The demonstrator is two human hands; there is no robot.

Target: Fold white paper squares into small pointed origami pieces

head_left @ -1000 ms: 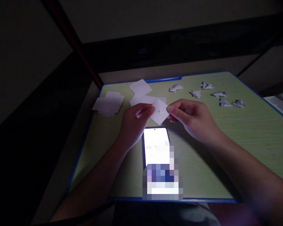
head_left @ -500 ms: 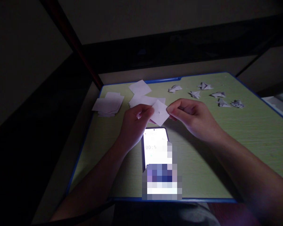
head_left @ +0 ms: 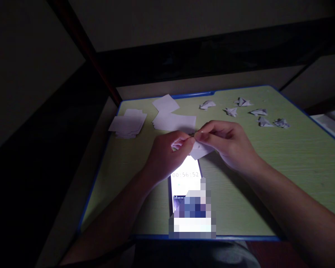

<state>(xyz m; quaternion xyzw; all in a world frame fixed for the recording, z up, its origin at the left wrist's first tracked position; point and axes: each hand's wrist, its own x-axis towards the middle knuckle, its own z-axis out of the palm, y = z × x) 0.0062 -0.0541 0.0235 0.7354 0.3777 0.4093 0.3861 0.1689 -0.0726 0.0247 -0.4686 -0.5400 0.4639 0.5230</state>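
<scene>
Two bare hands meet above a desk in a dim room, pinching a small piece of folded white paper (head_left: 201, 149). The fingers of the left hand (head_left: 166, 154) are closed on its left part, thumb and fingertips pressed together. The fingers of the right hand (head_left: 230, 143) grip its upper edge just beside them, the thumb laid against it. The paper slants below the touching fingertips, with a flat, angular lower corner and a small dark mark or slit; the rest is hidden by the hands.

Below the hands lies a phone (head_left: 184, 186), a smooth dark-edged rectangle, its glowing screen showing 00:56:52 and its lower part pixelated. The surface (head_left: 301, 149) is pale green with a fine wood-like grain and a glossy blue border (head_left: 194, 94).

Beyond the left hand sits an uneven stack of thin white paper (head_left: 128, 124). Nearer the middle, a square sheet (head_left: 166, 103), turned cornerwise, overlaps a second paper pile (head_left: 176, 122). At the far right, six small folded paper shapes (head_left: 242, 102) lie scattered, crisp, pointed and creased, some with darker patches.
</scene>
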